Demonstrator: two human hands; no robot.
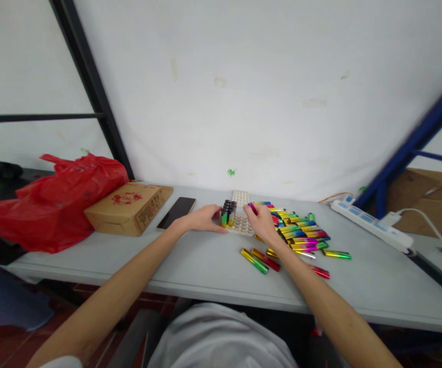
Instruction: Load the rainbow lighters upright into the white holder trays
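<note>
In the head view, a pale tray with rows of round holes (244,225) lies on the table. Several shiny tubes with black tops (228,213) stand upright in its left part. My left hand (204,218) is beside that group, thumb and fingers apart around its left side; whether the fingertips touch it I cannot tell. Over the tray's right side, my right hand (262,221) pinches a small purple shiny tube (252,206), mostly covered by the fingers. A heap of multicoloured metallic tubes (299,232) lies just right of that hand.
A second pale holed tray (240,197) lies behind, near the wall. Left are a dark phone (177,212), a cardboard box (126,208) and a red plastic bag (60,204). A white power strip (372,227) lies right. Loose tubes (254,260) lie near the front edge.
</note>
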